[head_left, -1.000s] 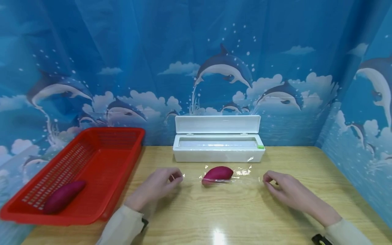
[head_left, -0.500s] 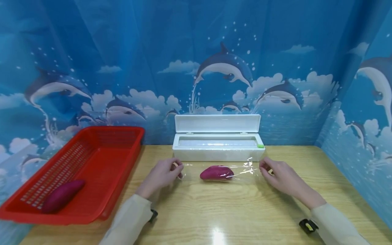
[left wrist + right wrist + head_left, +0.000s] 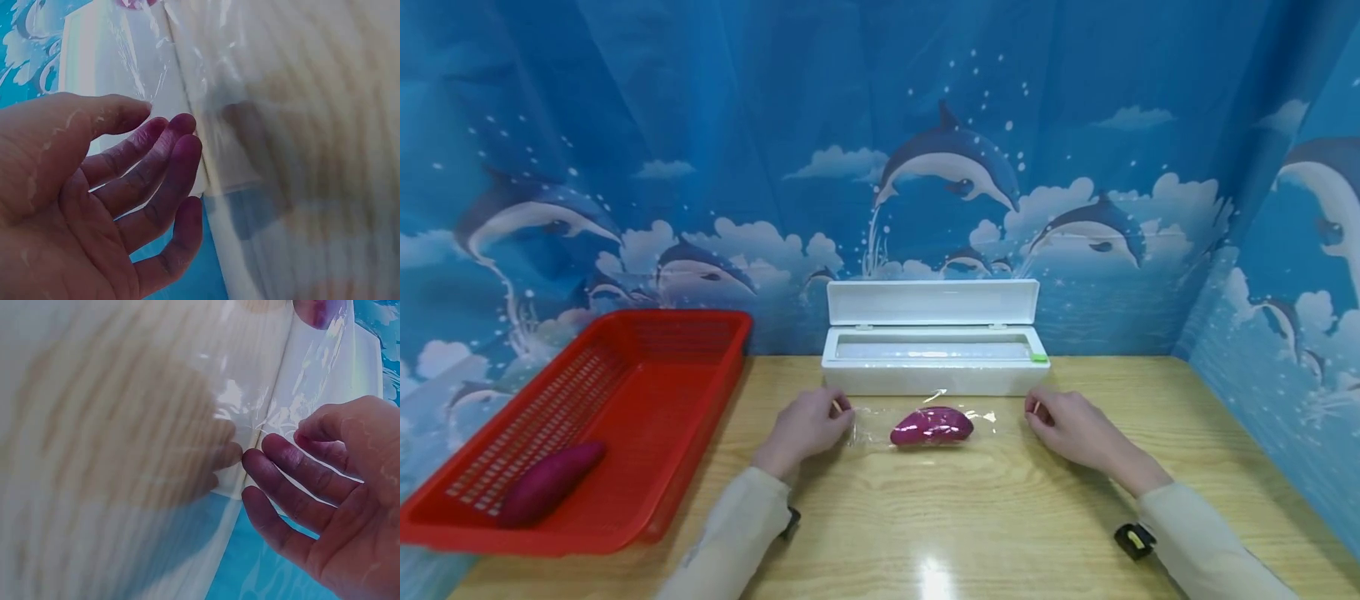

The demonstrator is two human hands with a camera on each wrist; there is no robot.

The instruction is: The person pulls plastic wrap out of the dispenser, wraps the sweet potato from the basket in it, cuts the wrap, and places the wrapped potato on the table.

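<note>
- Left hand (image 3: 806,427): thumb and finger clamped together on clear film (image 3: 872,425);
- Right hand (image 3: 1070,427): pinches its other end;
- Purple sweet potato (image 3: 931,426): lies on bench (image 3: 955,508) under the film, before the white box (image 3: 936,382) at the back edge;
- Red basket (image 3: 673,400): at the left edge.

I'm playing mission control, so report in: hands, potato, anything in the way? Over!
Left hand, right hand: both pinch clear wrap. Purple potato: under wrap. White box: close behind, lid up, may crowd hands.
</note>
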